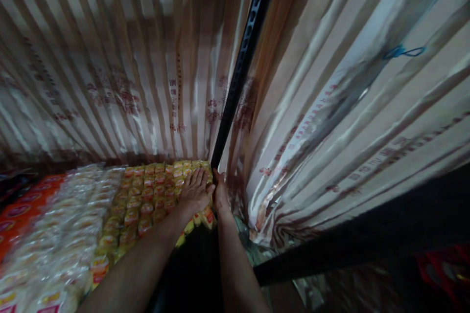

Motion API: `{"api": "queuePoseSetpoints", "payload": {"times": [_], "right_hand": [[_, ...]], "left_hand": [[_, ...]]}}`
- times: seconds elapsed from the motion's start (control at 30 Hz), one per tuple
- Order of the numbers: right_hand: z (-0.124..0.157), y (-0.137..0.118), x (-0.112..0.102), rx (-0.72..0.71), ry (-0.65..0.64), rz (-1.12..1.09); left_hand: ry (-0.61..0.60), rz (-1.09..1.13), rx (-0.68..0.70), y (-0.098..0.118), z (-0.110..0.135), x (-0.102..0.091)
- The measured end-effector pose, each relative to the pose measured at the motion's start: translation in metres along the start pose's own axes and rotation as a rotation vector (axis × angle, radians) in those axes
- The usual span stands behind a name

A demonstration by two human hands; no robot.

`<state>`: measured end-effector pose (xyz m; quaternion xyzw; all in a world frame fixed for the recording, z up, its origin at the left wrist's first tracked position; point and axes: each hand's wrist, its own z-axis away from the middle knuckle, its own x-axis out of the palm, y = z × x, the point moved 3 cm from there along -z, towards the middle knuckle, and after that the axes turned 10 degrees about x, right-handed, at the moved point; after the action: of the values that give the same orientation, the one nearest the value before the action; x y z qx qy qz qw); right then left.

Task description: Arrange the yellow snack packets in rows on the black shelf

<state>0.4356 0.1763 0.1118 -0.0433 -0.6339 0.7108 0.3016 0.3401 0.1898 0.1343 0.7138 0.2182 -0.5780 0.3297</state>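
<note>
My left hand (pixel 196 190) lies flat, fingers stretched out, on top of the small yellow wrapped packets (pixel 147 193) lined up in rows. My right hand (pixel 221 193) is held upright at the right edge of these rows, beside the foot of a black perforated post (pixel 238 73). Its fingers look extended and its palm faces the packets; it grips nothing that I can see. Below my hands a few yellow packets (pixel 207 217) sit tilted at the front corner of the block.
Left of the yellow packets run rows of clear plastic-wrapped packs (pixel 79 205) and an orange-red box (pixel 27 210). Pleated printed sheeting (pixel 147 58) hangs behind and to the right. A blue tie (pixel 404 52) hangs on it. A dark rail (pixel 352 225) crosses lower right.
</note>
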Motion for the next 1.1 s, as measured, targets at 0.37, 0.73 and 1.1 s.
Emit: {"api": "queuePoseSetpoints", "payload": {"times": [0.37,0.73,1.1], "right_hand": [[0.049,-0.001,-0.011,-0.142,0.156,0.142],[0.124,0.032,-0.028,-0.579,0.298,0.839],[0.121,0.041,-0.015,-0.545,0.392,1.064]], "left_hand": [[0.125,0.036,0.038,0.007,0.01,-0.027],[0.561,-0.037,0.313,0.053,0.194,-0.004],[0.565,-0.088,0.279,0.024,0.29,0.021]]}}
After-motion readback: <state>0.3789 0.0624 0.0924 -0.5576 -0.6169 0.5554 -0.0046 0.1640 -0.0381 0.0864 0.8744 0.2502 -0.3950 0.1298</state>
